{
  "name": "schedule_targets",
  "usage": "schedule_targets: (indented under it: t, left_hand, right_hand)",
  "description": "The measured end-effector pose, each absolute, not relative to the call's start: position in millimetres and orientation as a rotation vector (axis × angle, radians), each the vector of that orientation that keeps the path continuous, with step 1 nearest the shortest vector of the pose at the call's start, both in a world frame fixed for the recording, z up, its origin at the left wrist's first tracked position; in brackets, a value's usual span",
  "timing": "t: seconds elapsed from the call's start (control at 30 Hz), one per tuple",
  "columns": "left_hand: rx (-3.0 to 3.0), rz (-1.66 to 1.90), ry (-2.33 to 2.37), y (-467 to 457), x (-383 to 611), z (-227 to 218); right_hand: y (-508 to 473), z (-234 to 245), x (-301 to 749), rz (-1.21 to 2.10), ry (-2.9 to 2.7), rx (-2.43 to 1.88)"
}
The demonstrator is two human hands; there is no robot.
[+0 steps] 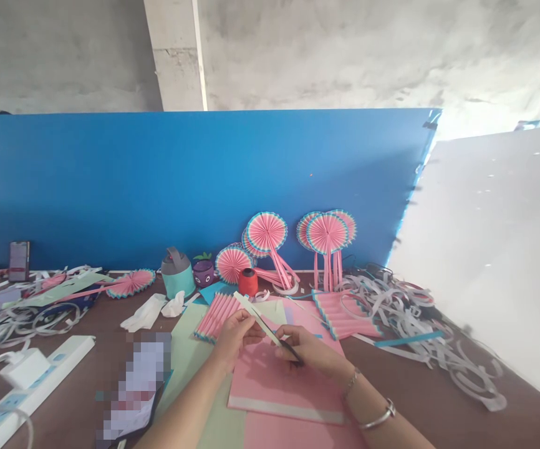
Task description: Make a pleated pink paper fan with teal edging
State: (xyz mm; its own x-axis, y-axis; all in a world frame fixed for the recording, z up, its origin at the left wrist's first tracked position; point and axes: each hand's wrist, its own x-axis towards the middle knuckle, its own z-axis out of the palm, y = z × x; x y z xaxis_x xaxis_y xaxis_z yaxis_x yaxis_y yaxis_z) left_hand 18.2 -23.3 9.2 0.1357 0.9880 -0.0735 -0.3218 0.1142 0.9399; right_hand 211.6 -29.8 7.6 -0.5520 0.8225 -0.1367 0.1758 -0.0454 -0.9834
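Note:
A narrow pale green paper strip (245, 303) is pinched in my left hand (236, 335), slanting down toward my right hand (311, 350). My right hand grips a pair of scissors (294, 354) by the dark handles. Their thin blade lies along the strip; whether it is cutting into the paper, I cannot tell. Both hands are above a pink paper stack (279, 390) with a pale band along its near edge. Pleated pink paper (216, 315) with blue edges sits just beyond my left hand, and another pleated piece (345, 313) lies beyond my right.
Round pink paper fans (267, 232) lean against the blue partition (158, 181). A red thread spool (248, 284) and a teal container (178, 277) stand at the back. Tangled white strips (391, 305) cover the right side. At left are a power strip (67, 358) and a phone (134, 386).

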Motion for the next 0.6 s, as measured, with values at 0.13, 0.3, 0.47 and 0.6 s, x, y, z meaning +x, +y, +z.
schedule_targets:
  t: [0.13, 0.3, 0.47, 0.6]
  left_hand:
    - [0.948, 1.192, 0.919, -24.2, 18.5, 9.1]
    - [0.937, 1.194, 0.917, -23.1, 18.5, 9.1]
    - [0.927, 1.195, 0.918, -22.6, 18.4, 9.2]
    - [0.922, 1.194, 0.918, -22.2, 18.7, 9.5]
  right_hand:
    - [-29.8, 6.7, 211.6, 1.634, -1.714, -1.069]
    - [-29.8, 7.7, 210.6, 1.630, -1.721, -1.075]
    - [-30.2, 8.4, 211.2, 1.636, -1.718, -1.082]
    - [-29.1, 6.7, 211.1, 1.642, -1.706, -1.097]
